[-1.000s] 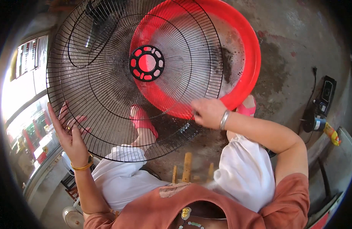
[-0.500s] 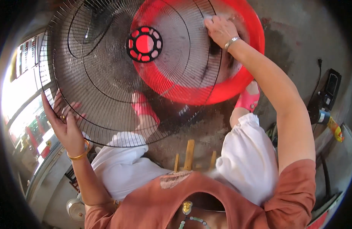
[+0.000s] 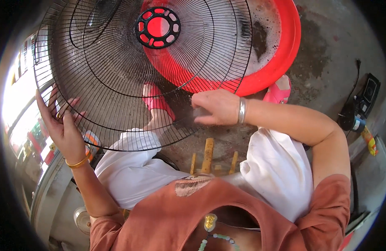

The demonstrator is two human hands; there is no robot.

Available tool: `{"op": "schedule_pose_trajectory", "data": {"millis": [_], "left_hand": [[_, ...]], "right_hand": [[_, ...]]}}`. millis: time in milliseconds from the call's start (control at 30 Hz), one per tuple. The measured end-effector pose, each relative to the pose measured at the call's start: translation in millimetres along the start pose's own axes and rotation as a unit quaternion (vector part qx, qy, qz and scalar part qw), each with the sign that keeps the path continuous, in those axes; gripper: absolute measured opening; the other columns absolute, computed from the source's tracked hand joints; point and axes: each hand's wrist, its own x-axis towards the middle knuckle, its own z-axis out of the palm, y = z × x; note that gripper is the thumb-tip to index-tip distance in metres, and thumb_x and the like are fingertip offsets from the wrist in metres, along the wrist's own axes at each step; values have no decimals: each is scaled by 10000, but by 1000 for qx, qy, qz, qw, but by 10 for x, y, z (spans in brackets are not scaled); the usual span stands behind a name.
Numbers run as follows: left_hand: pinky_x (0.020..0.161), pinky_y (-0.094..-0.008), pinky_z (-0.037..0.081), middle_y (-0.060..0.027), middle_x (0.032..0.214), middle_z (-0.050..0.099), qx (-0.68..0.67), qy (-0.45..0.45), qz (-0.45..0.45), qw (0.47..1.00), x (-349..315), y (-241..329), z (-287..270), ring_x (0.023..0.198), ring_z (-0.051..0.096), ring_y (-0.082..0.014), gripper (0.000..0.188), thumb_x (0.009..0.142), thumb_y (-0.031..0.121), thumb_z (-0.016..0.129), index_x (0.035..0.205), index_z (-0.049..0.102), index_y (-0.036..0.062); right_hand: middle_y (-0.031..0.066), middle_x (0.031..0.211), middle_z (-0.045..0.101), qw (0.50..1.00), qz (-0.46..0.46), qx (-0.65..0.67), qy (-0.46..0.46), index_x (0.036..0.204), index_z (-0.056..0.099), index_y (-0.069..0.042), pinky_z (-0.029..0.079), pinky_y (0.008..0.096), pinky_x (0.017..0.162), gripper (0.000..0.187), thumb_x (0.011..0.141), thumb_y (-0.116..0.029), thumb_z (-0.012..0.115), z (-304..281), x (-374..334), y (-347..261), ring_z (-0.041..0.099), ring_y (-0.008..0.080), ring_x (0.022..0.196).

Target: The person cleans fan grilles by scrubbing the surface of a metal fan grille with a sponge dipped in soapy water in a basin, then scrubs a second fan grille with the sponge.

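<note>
A large round black wire fan grille (image 3: 117,90) with a ring-shaped hub hangs tilted before me, over part of a red basin (image 3: 264,82). My left hand (image 3: 64,121) grips its left rim, thumb and fingers on either side of the wires. My right hand (image 3: 218,107) is closed at the grille's near right rim. Between its fingers shows a blurred greyish patch that I cannot make out. Foamy water with a dark patch shows in the basin to the right of the grille.
My feet in pink shoes (image 3: 280,90) stand by the basin. Wooden bars (image 3: 207,154) stick out between my knees. At the right lie a black device (image 3: 370,88), a plugged cord (image 3: 357,69) and a colourful packet (image 3: 368,140). The concrete floor (image 3: 314,58) is wet in places.
My right hand has come from above the basin, at the grille's far right, nearer to me at its lower rim. The grille has shifted slightly toward the upper left with my left hand holding it.
</note>
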Motion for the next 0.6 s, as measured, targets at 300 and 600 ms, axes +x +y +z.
{"op": "schedule_pose_trajectory", "data": {"millis": [300,600], "left_hand": [[658,-248,546,-190,1383,452,-17,-22,5,1000,-4,-95,-75,963,623,-177,694,889,-82,375,1520,168,122],[649,-242,535,-169,1377,456,-26,27,7,999,25,-25,53,923,608,-157,695,872,-91,340,1515,182,123]], "right_hand": [[115,824,608,851,69,-461,243,944,554,-120,524,455,614,118,833,-137,519,-1416,75,1441,633,330,768],[169,809,630,955,144,-219,139,919,533,-62,531,460,668,136,833,-166,527,-184,40,727,643,346,741]]}}
